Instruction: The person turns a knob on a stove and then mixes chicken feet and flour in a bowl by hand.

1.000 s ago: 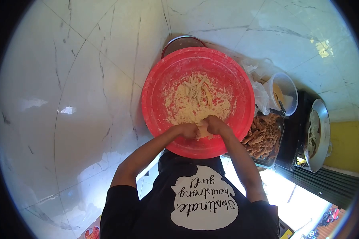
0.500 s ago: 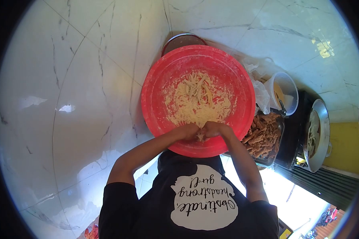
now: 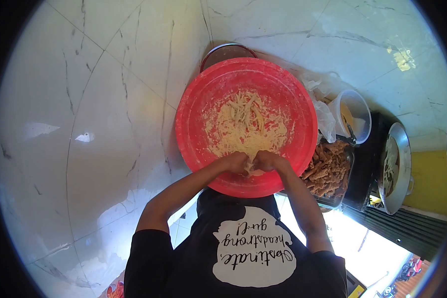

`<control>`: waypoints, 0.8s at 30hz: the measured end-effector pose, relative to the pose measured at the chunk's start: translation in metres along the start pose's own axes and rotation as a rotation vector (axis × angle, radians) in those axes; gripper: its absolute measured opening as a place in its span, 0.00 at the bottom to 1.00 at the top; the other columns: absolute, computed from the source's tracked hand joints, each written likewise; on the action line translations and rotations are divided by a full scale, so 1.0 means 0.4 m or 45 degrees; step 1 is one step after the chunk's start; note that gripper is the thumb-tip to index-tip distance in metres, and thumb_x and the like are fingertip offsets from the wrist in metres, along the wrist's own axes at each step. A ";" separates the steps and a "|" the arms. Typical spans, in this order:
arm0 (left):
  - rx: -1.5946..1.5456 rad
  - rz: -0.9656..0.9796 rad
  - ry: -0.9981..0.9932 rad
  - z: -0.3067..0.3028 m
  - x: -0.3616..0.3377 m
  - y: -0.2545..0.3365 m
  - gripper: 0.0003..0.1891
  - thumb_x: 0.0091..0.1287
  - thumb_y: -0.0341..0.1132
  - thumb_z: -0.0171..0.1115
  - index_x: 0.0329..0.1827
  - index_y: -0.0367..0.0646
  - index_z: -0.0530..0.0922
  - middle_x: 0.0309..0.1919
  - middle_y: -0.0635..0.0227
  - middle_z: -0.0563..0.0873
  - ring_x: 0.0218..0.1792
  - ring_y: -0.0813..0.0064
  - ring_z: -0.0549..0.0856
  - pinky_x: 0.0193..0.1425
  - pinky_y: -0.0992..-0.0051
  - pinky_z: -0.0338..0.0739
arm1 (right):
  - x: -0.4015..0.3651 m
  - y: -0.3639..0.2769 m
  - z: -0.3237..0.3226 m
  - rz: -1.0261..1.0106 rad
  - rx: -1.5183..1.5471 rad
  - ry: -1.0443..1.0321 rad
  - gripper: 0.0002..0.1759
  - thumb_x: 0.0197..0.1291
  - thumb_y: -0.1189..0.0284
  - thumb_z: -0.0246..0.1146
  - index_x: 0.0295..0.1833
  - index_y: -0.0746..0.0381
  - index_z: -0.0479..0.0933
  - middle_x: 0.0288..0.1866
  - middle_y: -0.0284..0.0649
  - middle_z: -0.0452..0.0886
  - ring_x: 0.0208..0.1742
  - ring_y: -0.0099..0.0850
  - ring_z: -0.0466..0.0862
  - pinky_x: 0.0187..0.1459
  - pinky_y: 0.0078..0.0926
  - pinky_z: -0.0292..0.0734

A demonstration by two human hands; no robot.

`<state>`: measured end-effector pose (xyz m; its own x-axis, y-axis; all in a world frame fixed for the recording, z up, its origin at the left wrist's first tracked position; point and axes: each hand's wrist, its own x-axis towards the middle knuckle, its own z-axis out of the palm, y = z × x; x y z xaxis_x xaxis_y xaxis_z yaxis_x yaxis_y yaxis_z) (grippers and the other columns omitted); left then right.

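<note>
A wide red basin sits in front of my body, with pale flour spread over its bottom. Several flour-coated strips lie in a heap toward the far side. My left hand and my right hand are both closed, side by side low over the near part of the basin. A pale flour-coated piece shows between and just below the fists; most of it is hidden by the fingers.
Right of the basin, a metal tray holds browned fried pieces. Beyond it stand a clear plastic tub, a plastic bag and a large pan on a black stove. Marbled tile walls rise at left and back.
My two fists have come slightly apart, and the pale piece between them shows a little lower. The basin and the heap of strips look the same.
</note>
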<state>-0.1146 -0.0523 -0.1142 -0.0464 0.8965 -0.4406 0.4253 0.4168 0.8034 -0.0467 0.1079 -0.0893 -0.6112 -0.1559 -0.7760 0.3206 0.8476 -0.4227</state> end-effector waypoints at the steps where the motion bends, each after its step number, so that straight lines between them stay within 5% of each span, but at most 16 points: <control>1: 0.013 -0.079 0.143 -0.001 -0.008 -0.002 0.21 0.44 0.41 0.70 0.38 0.37 0.78 0.32 0.55 0.82 0.37 0.60 0.82 0.41 0.67 0.75 | 0.007 0.011 0.007 -0.003 0.002 0.049 0.14 0.45 0.67 0.66 0.38 0.62 0.79 0.34 0.48 0.81 0.38 0.40 0.80 0.41 0.32 0.73; 6: 0.249 -0.415 0.345 -0.009 -0.015 -0.004 0.20 0.45 0.39 0.68 0.38 0.35 0.77 0.35 0.53 0.82 0.41 0.57 0.81 0.44 0.66 0.75 | -0.009 0.006 0.009 -0.080 -0.076 0.558 0.13 0.47 0.72 0.61 0.41 0.62 0.78 0.41 0.49 0.80 0.46 0.42 0.79 0.47 0.33 0.72; 8: 0.361 -0.269 0.005 -0.007 -0.007 -0.002 0.15 0.47 0.30 0.62 0.40 0.39 0.78 0.34 0.56 0.82 0.37 0.58 0.82 0.43 0.67 0.75 | -0.010 0.002 0.002 -0.077 -0.117 0.644 0.14 0.46 0.74 0.61 0.43 0.61 0.78 0.42 0.49 0.79 0.47 0.42 0.78 0.48 0.32 0.72; 9: 0.362 -0.270 0.008 0.003 0.000 -0.017 0.15 0.47 0.30 0.62 0.40 0.39 0.78 0.34 0.56 0.82 0.37 0.58 0.82 0.43 0.67 0.75 | 0.002 0.013 0.007 -0.100 -0.081 0.518 0.14 0.45 0.76 0.61 0.41 0.63 0.78 0.39 0.49 0.80 0.45 0.41 0.79 0.47 0.32 0.73; 11: -0.153 0.161 0.079 0.031 0.019 -0.055 0.15 0.45 0.28 0.58 0.39 0.38 0.77 0.32 0.56 0.82 0.37 0.58 0.82 0.43 0.67 0.75 | 0.007 0.015 0.009 -0.120 -0.045 0.394 0.14 0.43 0.77 0.62 0.40 0.64 0.78 0.36 0.49 0.80 0.43 0.41 0.80 0.46 0.31 0.74; 15: -0.209 0.058 0.197 0.003 0.024 -0.038 0.17 0.44 0.32 0.60 0.39 0.35 0.77 0.33 0.52 0.82 0.37 0.57 0.82 0.42 0.68 0.76 | 0.004 0.017 0.019 -0.073 -0.021 0.147 0.18 0.42 0.74 0.65 0.44 0.61 0.78 0.39 0.48 0.81 0.43 0.39 0.80 0.45 0.31 0.74; 18: 0.009 0.060 0.539 0.000 0.017 -0.026 0.16 0.43 0.31 0.59 0.36 0.36 0.78 0.29 0.52 0.82 0.34 0.58 0.83 0.39 0.68 0.76 | -0.011 -0.002 0.008 -0.108 0.010 0.037 0.21 0.39 0.73 0.68 0.45 0.60 0.79 0.41 0.48 0.80 0.44 0.39 0.80 0.44 0.30 0.74; 20: -0.004 -0.085 0.100 -0.017 -0.001 0.007 0.13 0.43 0.31 0.58 0.33 0.37 0.79 0.27 0.53 0.82 0.32 0.60 0.83 0.38 0.67 0.75 | -0.029 -0.032 -0.009 -0.080 0.042 -0.039 0.22 0.37 0.73 0.68 0.45 0.60 0.79 0.43 0.49 0.79 0.45 0.39 0.80 0.45 0.30 0.75; 24: -0.040 -0.077 0.018 0.009 0.019 -0.018 0.16 0.42 0.30 0.58 0.37 0.35 0.76 0.27 0.57 0.82 0.32 0.62 0.82 0.36 0.68 0.75 | -0.035 -0.048 -0.007 -0.006 -0.100 -0.019 0.17 0.40 0.67 0.69 0.40 0.60 0.81 0.37 0.48 0.81 0.41 0.39 0.81 0.43 0.31 0.74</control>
<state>-0.1148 -0.0492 -0.1246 -0.0845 0.8714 -0.4833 0.3924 0.4750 0.7877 -0.0461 0.0953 -0.0691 -0.6016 -0.1669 -0.7812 0.2598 0.8838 -0.3890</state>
